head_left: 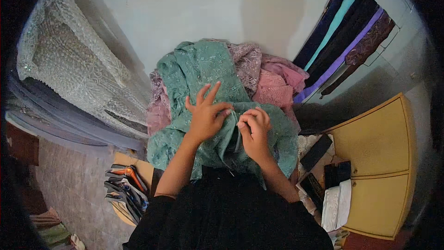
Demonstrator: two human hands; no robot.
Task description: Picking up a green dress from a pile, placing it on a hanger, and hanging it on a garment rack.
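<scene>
green embroidered cloth point(210, 69) lay beneath both hands | left hand point(206, 116) pinched its edge, other fingers spread | right hand point(255, 129) curled, hold unclear | likely soft, light, snag-prone; edge seemed best grip

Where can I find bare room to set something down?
Bare floor shows at left, between the grey draped fabric and the clothes hangers. It is crowded under the left hand and right hand, where the green embroidered garment and pink fabric are heaped, and beside the yellow cabinet, where dark items and a white bundle crowd.
</scene>
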